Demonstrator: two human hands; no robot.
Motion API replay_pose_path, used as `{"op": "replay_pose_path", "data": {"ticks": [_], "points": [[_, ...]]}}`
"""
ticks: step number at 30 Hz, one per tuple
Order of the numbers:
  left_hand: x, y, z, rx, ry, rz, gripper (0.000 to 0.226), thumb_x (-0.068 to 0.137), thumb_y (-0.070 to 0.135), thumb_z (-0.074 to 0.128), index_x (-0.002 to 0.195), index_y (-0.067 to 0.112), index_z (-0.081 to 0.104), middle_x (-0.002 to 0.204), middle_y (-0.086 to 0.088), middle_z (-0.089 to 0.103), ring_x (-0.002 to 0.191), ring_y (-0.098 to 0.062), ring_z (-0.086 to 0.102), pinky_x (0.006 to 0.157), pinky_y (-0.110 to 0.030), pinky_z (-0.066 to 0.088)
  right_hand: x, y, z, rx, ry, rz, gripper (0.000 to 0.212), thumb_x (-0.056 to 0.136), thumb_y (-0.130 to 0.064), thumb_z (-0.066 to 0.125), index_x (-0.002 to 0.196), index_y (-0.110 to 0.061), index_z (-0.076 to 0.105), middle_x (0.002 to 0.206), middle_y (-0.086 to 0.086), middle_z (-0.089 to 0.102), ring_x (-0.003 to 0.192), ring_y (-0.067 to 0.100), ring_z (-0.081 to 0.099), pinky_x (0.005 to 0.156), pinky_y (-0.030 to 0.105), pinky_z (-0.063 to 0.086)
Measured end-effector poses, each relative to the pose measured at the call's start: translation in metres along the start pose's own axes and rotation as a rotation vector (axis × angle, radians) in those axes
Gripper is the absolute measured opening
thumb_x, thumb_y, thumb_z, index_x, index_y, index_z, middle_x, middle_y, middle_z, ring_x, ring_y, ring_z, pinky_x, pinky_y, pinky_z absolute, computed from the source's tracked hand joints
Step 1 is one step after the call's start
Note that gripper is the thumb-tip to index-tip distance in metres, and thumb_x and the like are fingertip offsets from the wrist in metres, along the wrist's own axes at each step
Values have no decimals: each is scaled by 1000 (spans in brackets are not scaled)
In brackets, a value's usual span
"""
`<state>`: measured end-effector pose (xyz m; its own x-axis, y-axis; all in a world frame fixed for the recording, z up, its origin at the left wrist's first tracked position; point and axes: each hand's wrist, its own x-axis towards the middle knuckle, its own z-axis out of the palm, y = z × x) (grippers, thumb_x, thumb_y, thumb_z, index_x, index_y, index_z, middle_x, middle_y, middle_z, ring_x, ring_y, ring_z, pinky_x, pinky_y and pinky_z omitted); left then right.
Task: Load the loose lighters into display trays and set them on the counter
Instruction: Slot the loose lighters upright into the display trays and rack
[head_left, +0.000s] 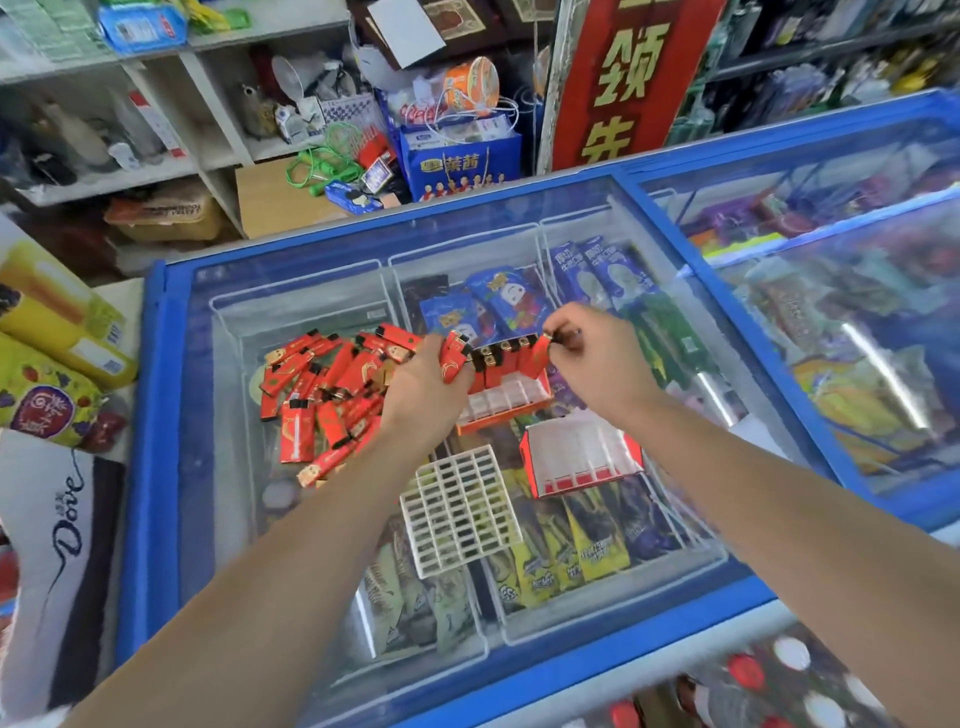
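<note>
The left hand is gripping spare red plastic lighters as ready stock while the right hand is pinching one into the red slotted display tray on the glass freezer-lid worktop, the loose pile of red lighters lying at nine o'clock of the tray, within reach.

The freezer lid is clear, shiny glass in a smooth blue frame. The red lighters look like shiny plastic with gold print. The white grid is hard plastic. The red tray looks like smooth card with white plastic slots.
</note>
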<state>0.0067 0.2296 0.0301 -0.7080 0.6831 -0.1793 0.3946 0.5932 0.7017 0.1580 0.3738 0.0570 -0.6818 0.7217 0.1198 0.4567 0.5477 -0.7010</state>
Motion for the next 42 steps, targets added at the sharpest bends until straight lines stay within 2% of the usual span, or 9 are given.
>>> {"op": "replay_pose_path", "data": {"ticks": [3, 7, 16, 23, 32, 35, 37, 39, 42], "points": [[-3, 5, 5, 96, -5, 36, 44, 100, 34, 59, 140, 22, 44, 73, -7, 67, 60, -29, 66, 59, -48, 59, 1, 8, 4, -137, -51, -107, 24, 85, -1, 63, 104, -12, 70, 97, 2, 72, 86, 19, 67, 81, 38, 57], [-2, 7, 7, 139, -40, 38, 37, 104, 28, 54, 139, 20, 45, 77, -10, 67, 60, -33, 66, 55, -47, 58, 5, 7, 12, -355, -124, -207, 24, 91, -5, 57, 112, -13, 65, 105, 6, 70, 92, 30, 66, 76, 42, 55], [0, 7, 7, 170, -35, 54, 34, 105, 26, 53, 138, 19, 46, 70, -7, 63, 51, -26, 59, 46, -38, 48, 8, 4, 26, -568, -163, -365, 23, 89, 0, 58, 111, -8, 60, 95, 7, 68, 87, 27, 58, 72, 30, 33], [-1, 4, 8, 193, -57, 68, 34, 105, 25, 52, 138, 21, 44, 70, -5, 62, 50, -24, 58, 44, -34, 44, 10, 7, 34, -622, -210, -357, 33, 88, 2, 60, 119, -9, 60, 112, 7, 59, 97, 25, 56, 86, 35, 46], [-1, 9, 6, 154, -72, 64, 31, 102, 24, 56, 131, 20, 45, 73, -6, 65, 56, -27, 63, 49, -42, 53, 9, 7, 37, -646, -175, -380, 24, 82, 5, 64, 103, -6, 67, 96, 9, 64, 84, 29, 62, 76, 36, 45], [-2, 12, 8, 91, -51, 61, 27, 96, 21, 59, 119, 19, 45, 77, -5, 66, 61, -26, 66, 57, -48, 58, 9, 6, 31, -524, -66, -318, 22, 85, 1, 63, 106, -6, 65, 94, 10, 63, 75, 28, 60, 65, 32, 41], [-2, 16, 9, 40, -51, 52, 28, 93, 22, 61, 114, 19, 43, 79, -2, 63, 62, -22, 65, 53, -41, 55, 10, -1, 29, -258, -22, -185, 19, 90, -2, 59, 107, -8, 64, 95, 7, 63, 74, 23, 60, 65, 32, 47], [-3, 22, 10, -17, -89, 40, 28, 93, 23, 60, 112, 18, 41, 82, -1, 61, 63, -19, 63, 51, -33, 47, 12, -11, 26, 104, -70, 46, 18, 91, -6, 59, 105, -14, 67, 94, 1, 67, 78, 15, 62, 70, 25, 50], [-5, 34, 11, -156, -156, -25, 20, 98, 27, 48, 113, 14, 42, 86, -4, 61, 67, -20, 58, 58, -37, 44, 15, -19, 19, 507, -260, 332, 18, 92, -19, 64, 106, -26, 70, 92, -2, 70, 79, 14, 66, 64, 25, 51]]}}
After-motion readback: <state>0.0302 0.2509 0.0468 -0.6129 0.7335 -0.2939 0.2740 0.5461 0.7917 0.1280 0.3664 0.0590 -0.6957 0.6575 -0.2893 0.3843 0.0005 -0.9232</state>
